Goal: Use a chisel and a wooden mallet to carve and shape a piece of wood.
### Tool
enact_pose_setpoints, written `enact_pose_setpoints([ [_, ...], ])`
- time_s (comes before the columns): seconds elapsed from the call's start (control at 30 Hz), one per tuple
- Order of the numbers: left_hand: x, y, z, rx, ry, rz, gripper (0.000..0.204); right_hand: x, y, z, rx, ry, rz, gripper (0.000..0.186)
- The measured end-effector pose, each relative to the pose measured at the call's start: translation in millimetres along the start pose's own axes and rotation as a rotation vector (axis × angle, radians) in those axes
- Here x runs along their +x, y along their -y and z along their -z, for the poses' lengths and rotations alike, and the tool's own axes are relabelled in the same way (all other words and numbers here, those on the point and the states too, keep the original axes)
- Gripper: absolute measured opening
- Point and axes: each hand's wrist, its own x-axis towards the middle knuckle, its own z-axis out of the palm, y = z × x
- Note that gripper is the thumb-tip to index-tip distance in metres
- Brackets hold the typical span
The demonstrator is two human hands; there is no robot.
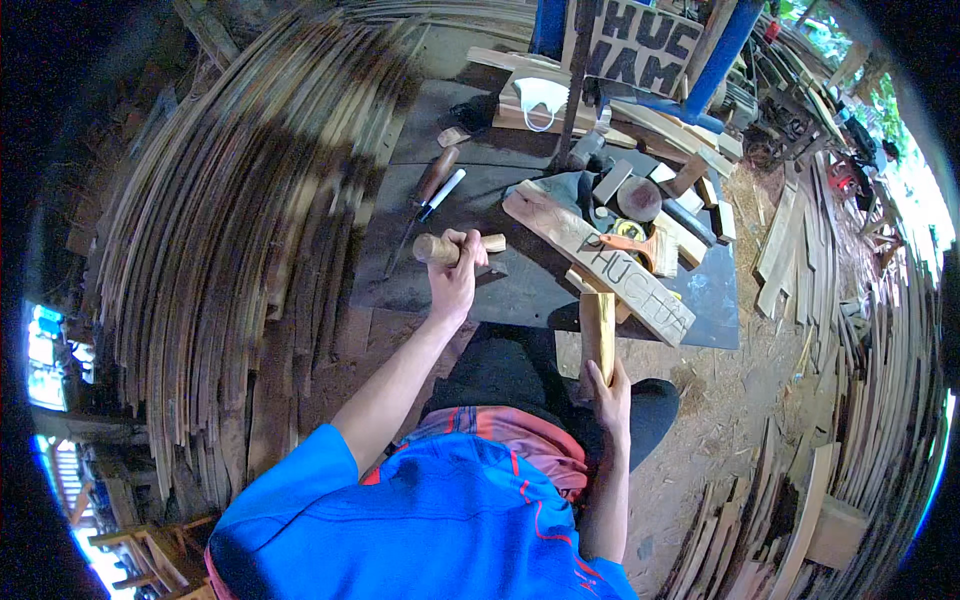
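Over the near left part of the dark bench (385, 292), my left hand (455, 278) is closed around a club-shaped wooden piece (432, 249). Its thick rounded end points left, and a narrower end sticks out to the right of my fingers. My right hand (610, 392) grips the lower end of a pale wooden block (599, 330), held upright just off the bench's front edge. A white marker with a black tip (444, 192) and a wooden-handled tool with a long thin shaft (436, 177) lie beyond my left hand.
A lettered plank (600, 262) lies slantwise across the bench. Behind it are a brush (663, 252), a tape measure (628, 230), a round wooden piece (639, 199) and several blocks. A white mask (541, 97) hangs farther back. Stacked wood strips (240, 200) stand left; more planks lie right.
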Motion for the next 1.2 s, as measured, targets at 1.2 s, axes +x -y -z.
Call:
enact_pose_setpoints([
  [1.2,-65,-89,114,0.15,-0.375,-0.002,0.018,-1,-35,2,0.094,0.015,0.052,0.024],
])
